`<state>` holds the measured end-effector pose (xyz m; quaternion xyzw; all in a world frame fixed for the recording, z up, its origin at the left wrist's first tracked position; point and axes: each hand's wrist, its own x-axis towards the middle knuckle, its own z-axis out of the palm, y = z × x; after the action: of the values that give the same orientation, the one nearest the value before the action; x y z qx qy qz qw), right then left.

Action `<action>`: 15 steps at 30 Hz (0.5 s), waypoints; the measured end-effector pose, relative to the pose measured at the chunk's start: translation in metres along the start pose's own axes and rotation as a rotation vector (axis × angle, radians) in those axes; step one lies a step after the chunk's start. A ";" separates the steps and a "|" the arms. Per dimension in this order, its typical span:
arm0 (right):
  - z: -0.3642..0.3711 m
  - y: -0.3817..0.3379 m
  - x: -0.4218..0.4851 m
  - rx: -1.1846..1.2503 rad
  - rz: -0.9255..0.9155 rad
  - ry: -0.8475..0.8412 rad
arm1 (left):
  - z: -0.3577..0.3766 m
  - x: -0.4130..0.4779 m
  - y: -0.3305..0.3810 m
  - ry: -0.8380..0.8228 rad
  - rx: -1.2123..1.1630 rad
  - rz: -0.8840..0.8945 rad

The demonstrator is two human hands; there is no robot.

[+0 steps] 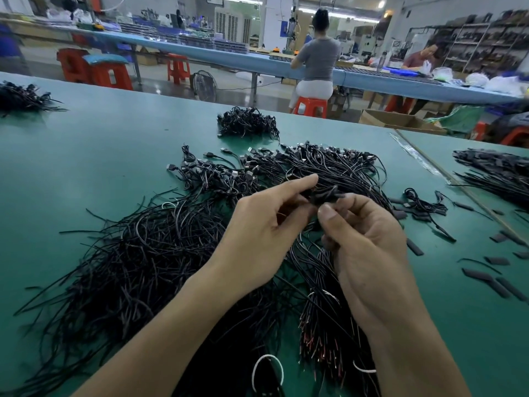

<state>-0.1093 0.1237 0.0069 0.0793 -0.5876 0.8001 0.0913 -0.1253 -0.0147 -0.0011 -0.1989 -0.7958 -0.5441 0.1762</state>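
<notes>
A wide heap of thin black USB cables [137, 253] covers the green table [86, 156]. Both hands meet above the heap at the frame's middle. My left hand [257, 233] pinches a black cable piece [325, 196] with its forefinger stretched forward over it. My right hand [369, 247] has thumb and fingers curled round the same black piece from the right. A bundle of cables with bared red ends [323, 333] hangs down under my right hand. Whether the piece is a sleeve or a plug is hidden by the fingers.
Short black sleeve pieces [486, 276] lie scattered at the right. Another cable pile [247, 121] sits at the back, one [23, 97] far left, one [498, 173] on the adjoining table. Two people work at a long blue bench [200, 57] behind, with red stools [310, 106].
</notes>
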 end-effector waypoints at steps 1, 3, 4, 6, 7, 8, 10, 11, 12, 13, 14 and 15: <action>-0.001 0.002 0.000 -0.022 0.028 0.001 | 0.000 0.000 0.001 -0.035 -0.063 -0.038; -0.002 0.008 0.000 -0.069 0.072 0.021 | 0.000 0.001 0.004 -0.058 -0.238 -0.127; -0.001 0.011 0.000 -0.085 0.082 0.038 | 0.001 0.002 0.005 -0.050 -0.337 -0.160; -0.001 0.015 0.002 -0.102 0.083 0.062 | 0.001 0.002 0.007 -0.025 -0.528 -0.212; -0.001 0.016 0.002 -0.098 0.080 0.066 | 0.001 0.001 0.008 -0.014 -0.596 -0.231; -0.001 0.016 0.002 -0.089 0.078 0.063 | 0.001 0.002 0.008 -0.002 -0.632 -0.245; -0.001 0.017 0.002 -0.089 0.073 0.040 | 0.001 0.002 0.007 0.024 -0.654 -0.264; -0.001 0.017 0.001 -0.101 0.062 0.019 | 0.001 0.002 0.005 0.038 -0.646 -0.266; 0.000 0.017 0.000 -0.129 0.042 -0.002 | 0.000 0.003 0.002 0.046 -0.616 -0.251; 0.000 0.018 0.000 -0.176 0.009 -0.016 | -0.002 0.004 -0.001 0.047 -0.558 -0.230; 0.000 0.018 0.000 -0.235 -0.035 -0.021 | -0.003 0.004 -0.002 0.041 -0.480 -0.216; -0.001 0.017 0.001 -0.301 -0.087 -0.017 | -0.005 0.005 -0.004 0.032 -0.413 -0.216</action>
<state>-0.1140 0.1193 -0.0092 0.0965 -0.6975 0.6977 0.1317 -0.1313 -0.0200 0.0000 -0.1356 -0.6813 -0.7143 0.0852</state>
